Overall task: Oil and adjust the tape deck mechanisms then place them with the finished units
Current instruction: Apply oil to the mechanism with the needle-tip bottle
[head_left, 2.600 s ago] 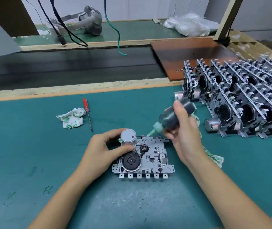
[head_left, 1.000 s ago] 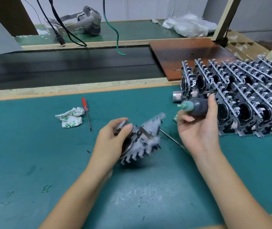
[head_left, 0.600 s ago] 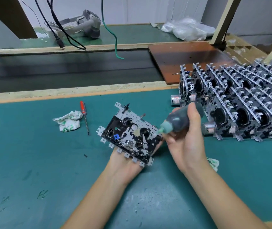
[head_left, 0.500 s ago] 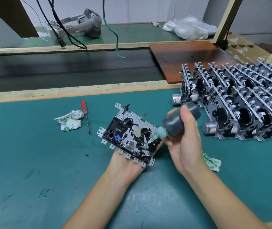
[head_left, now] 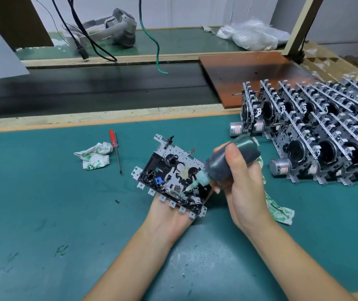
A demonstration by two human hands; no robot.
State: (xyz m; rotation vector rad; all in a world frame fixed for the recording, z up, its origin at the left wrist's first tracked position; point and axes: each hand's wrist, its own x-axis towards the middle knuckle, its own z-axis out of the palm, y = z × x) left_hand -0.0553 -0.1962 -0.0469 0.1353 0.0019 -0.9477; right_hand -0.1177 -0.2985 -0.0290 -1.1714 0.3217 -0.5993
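A metal tape deck mechanism (head_left: 169,174) is tilted up above the green mat, its black gear side facing me. My left hand (head_left: 169,218) holds it from beneath; the fingers are hidden behind it. My right hand (head_left: 243,187) grips a dark oil bottle (head_left: 232,161) pointed down and left. The bottle's pale green nozzle tip (head_left: 184,191) touches the mechanism near its lower edge. Rows of other tape deck mechanisms (head_left: 317,140) stand on edge at the right.
A red-handled screwdriver (head_left: 115,148) and a crumpled white-green cloth (head_left: 95,158) lie on the green mat (head_left: 43,203) to the left. Another cloth (head_left: 278,211) lies under my right wrist. Behind run a dark conveyor belt (head_left: 86,90) and a brown board (head_left: 249,74).
My left hand flipped the mechanism from flat, flywheel side up, to gear side up and raised it. My right hand brought the bottle back down, and its nozzle moved lower on the mechanism.
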